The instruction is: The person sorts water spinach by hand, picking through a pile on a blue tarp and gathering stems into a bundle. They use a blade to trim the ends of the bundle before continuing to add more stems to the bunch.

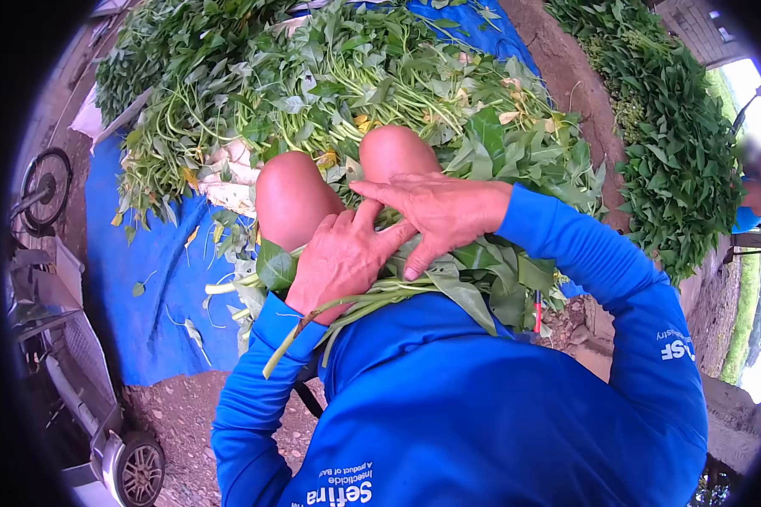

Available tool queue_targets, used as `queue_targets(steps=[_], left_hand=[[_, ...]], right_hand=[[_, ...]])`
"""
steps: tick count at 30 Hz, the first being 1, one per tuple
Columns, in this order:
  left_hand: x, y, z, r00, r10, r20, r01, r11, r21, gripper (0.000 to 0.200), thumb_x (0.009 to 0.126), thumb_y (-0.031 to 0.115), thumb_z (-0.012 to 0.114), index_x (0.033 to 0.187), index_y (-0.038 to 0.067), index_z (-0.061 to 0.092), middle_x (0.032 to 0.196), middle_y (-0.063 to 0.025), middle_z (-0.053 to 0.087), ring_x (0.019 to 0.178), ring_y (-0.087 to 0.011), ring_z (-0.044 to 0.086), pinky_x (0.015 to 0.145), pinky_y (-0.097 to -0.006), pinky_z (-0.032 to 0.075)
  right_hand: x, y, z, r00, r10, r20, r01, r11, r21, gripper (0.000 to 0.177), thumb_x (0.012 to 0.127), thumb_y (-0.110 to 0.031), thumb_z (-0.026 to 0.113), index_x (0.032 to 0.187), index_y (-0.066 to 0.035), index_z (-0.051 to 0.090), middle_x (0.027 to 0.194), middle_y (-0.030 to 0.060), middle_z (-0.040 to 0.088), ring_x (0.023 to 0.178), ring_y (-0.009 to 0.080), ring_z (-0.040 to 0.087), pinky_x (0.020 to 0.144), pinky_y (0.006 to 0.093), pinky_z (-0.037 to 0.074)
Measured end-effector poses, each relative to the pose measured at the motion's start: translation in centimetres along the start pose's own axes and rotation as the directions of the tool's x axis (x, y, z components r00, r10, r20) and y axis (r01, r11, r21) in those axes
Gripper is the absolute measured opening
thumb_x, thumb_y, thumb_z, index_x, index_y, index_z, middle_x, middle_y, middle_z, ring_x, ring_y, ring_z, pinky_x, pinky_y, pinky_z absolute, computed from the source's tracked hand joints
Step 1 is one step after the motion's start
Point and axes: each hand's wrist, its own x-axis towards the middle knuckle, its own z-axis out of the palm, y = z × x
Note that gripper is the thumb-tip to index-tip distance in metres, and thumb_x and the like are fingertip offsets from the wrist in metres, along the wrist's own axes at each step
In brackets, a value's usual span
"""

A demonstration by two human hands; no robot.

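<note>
Across my lap lies a bunch of leafy greens, long stalks to the left and broad leaves to the right; they look like water spinach. My left hand is closed around the stalk side, fingers bent over it. Over the leafy side is my right hand, gripping with the thumb low on the leaves and the fingers reaching toward my left hand. The fingertips of both hands meet near my knees. What lies under the palms is hidden. A few stalks stick out past my left wrist.
A large heap of similar greens covers the blue tarp beyond my knees. Another leafy pile lies at right, with a person behind it. At left are a wheel and a vehicle. Gravel shows below the tarp.
</note>
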Motion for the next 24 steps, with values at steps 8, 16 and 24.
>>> queue_targets(steps=[8, 16, 24], left_hand=[[-3.4, -1.2, -7.8, 0.936, -0.291, 0.197, 0.268, 0.226, -0.937, 0.075, 0.094, 0.018, 0.082, 0.160, 0.004, 0.048, 0.132, -0.0221, 0.069, 0.117, -0.0340, 0.072, 0.107, -0.0397, 0.051], [-12.4, 1.3, -4.8, 0.846, -0.149, 0.511, 0.349, 0.881, -0.320, 0.023, 0.095, 0.026, 0.074, 0.113, 0.013, 0.081, 0.090, -0.0161, 0.077, 0.089, -0.0380, 0.073, 0.079, -0.0495, 0.054], [-11.1, 4.9, -12.3, 0.779, -0.315, 0.541, 0.580, 0.689, -0.435, 0.023, 0.096, 0.016, 0.076, 0.115, 0.002, 0.079, 0.090, -0.0184, 0.078, 0.086, -0.0327, 0.077, 0.076, -0.0411, 0.060]], right_hand=[[-1.2, -0.8, 1.8, 0.984, 0.173, -0.040, -0.177, 0.960, -0.216, 0.087, 0.077, -0.025, 0.083, 0.153, -0.001, 0.048, 0.141, 0.0192, 0.061, 0.135, 0.0380, 0.056, 0.107, 0.0550, 0.045], [-1.7, -1.0, 3.9, 0.976, 0.062, -0.209, -0.122, 0.950, -0.287, 0.078, 0.073, -0.021, 0.083, 0.144, -0.001, 0.055, 0.132, 0.0179, 0.064, 0.128, 0.0360, 0.059, 0.107, 0.0514, 0.044], [-2.7, -1.5, 5.3, 0.943, 0.012, -0.332, -0.123, 0.941, -0.315, 0.079, 0.070, -0.017, 0.084, 0.142, -0.001, 0.055, 0.127, 0.0172, 0.062, 0.125, 0.0362, 0.059, 0.109, 0.0493, 0.042]])
